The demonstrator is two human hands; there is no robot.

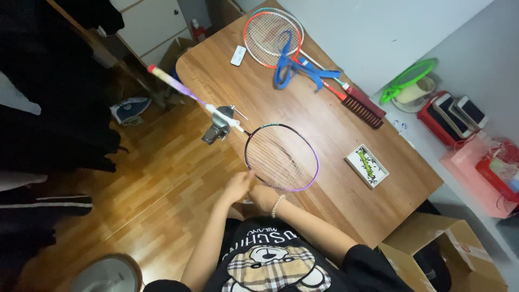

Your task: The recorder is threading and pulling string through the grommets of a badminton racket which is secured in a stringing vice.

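red racket (pixel 267 32) | brush (pixel 363 108) | box (pixel 367 165) | phones (pixel 457 114) | iron (pixel 130 110)

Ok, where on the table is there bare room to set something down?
Bare wood lies between the purple racket and the red racket, and past the small box toward the table's near corner. The edge near both hands and the clamp is crowded.

On the desk (pixel 324 135), one racket (pixel 281 157) lies at centre; another racket (pixel 273 32) at twelve o'clock, a small box (pixel 367 165) at three o'clock.
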